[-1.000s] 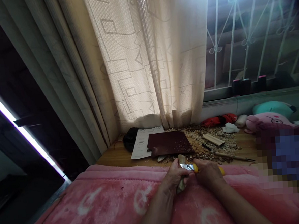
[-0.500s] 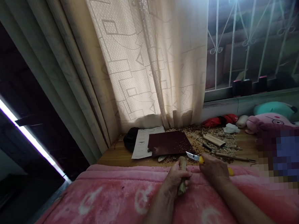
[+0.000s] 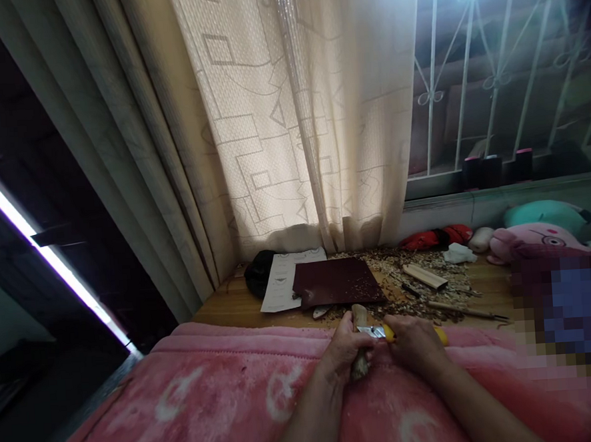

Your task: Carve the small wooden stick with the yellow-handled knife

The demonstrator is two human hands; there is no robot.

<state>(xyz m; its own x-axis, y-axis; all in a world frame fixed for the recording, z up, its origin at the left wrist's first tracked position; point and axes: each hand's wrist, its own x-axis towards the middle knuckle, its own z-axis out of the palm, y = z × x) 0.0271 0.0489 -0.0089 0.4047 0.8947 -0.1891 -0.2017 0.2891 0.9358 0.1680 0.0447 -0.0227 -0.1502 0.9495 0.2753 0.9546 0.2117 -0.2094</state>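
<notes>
My left hand (image 3: 344, 349) is wrapped round a short piece of wood (image 3: 359, 315), pale at its upper end and rough and darker at the lower end below my fingers. In my right hand (image 3: 417, 341) is a yellow-handled utility knife (image 3: 441, 335). Its silver blade lies across the wood, just above my left thumb. Both hands are over a pink blanket (image 3: 226, 398), near the edge of the wooden table. My right fingers hide most of the knife's handle.
Behind my hands, wood shavings (image 3: 388, 263) cover part of the table (image 3: 215, 310). On it lie a dark red board (image 3: 336, 282), printed paper (image 3: 282, 285), a pale wood block (image 3: 424, 276) and a thin stick-like tool (image 3: 464, 309). Stuffed toys (image 3: 527, 241) sit at the right.
My right hand has moved left and down, bringing the knife's blade from beyond the wood onto it. My left hand keeps its grip on the wood in nearly the same place.
</notes>
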